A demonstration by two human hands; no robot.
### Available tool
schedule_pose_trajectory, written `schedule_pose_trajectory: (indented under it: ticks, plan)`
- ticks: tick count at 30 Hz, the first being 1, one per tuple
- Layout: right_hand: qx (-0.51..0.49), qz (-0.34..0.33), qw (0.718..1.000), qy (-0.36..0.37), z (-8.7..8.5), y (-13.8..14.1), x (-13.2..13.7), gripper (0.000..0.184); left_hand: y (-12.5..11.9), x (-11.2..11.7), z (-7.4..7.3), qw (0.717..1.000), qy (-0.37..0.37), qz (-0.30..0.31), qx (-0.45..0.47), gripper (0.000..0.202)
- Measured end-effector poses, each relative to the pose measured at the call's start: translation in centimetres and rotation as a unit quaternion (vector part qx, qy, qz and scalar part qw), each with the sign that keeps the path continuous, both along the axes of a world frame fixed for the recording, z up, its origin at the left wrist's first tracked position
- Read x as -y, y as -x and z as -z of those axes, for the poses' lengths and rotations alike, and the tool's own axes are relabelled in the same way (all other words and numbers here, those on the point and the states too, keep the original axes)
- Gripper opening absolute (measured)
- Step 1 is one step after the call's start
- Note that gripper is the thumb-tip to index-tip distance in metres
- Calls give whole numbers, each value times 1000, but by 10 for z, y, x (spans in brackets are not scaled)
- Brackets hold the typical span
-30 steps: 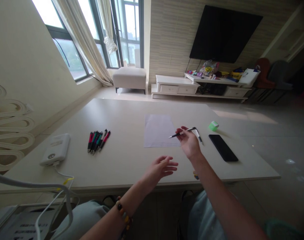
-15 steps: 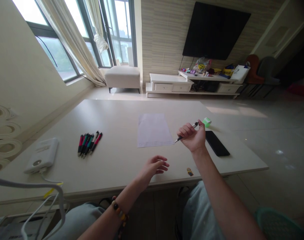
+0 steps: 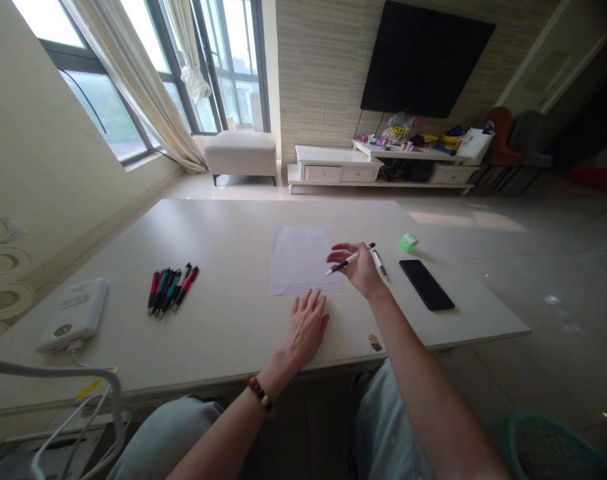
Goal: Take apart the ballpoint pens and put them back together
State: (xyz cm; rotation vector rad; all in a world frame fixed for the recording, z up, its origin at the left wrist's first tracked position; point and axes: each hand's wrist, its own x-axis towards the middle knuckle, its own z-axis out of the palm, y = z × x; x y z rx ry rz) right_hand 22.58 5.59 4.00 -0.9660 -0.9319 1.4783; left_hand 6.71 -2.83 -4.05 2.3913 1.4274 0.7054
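My left hand (image 3: 307, 325) lies palm down, fingers stretched out, with the fingertips at the near edge of a white sheet of paper (image 3: 298, 257). Small print or writing runs along that edge. My right hand (image 3: 362, 269) is closed on a pen (image 3: 352, 260) with a black grip, held slanting, its tip pointing left over the paper's right side. Just behind that hand, a second pen (image 3: 382, 268) rests on the white table (image 3: 223, 340). A bundle of several coloured pens (image 3: 170, 291) lies farther left.
To the right are a black phone (image 3: 426, 285) and a green-and-white cube-like item (image 3: 408, 243). A small cartoon sticker (image 3: 374, 343) is near the front edge. A white box-shaped device (image 3: 78, 313) with a cable stands at the left.
My left hand has moved forward and flattened at the paper's edge. My right hand has shifted left and turned, bringing the pen over the paper; the second pen now shows behind it.
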Motion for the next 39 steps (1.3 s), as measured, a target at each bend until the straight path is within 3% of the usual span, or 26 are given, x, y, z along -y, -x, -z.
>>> schedule_pose_trajectory:
  ticks: [3,7,10,18,29,35,39]
  plan:
    - [123,-37,991,27,19,12,-8,42,1,-5,11,1000,-2,-14,-26,43]
    - [238,-5,970,-44,42,22,-17,25,2,-5,14,999,2,-6,-34,44]
    - [300,15,952,-60,58,23,-22,23,1,-4,13,999,1,-3,-37,45]
    - [392,148,904,-81,91,22,-24,21,0,-2,12,994,-36,-19,-105,45]
    - [421,156,890,-85,99,28,-25,23,-3,-1,15,988,-65,-30,-136,45]
    - [404,158,898,-80,99,29,-23,22,-2,-1,14,990,-56,-28,-123,44]
    - [371,157,912,-72,89,30,-23,22,-1,0,11,995,-43,-25,-83,41]
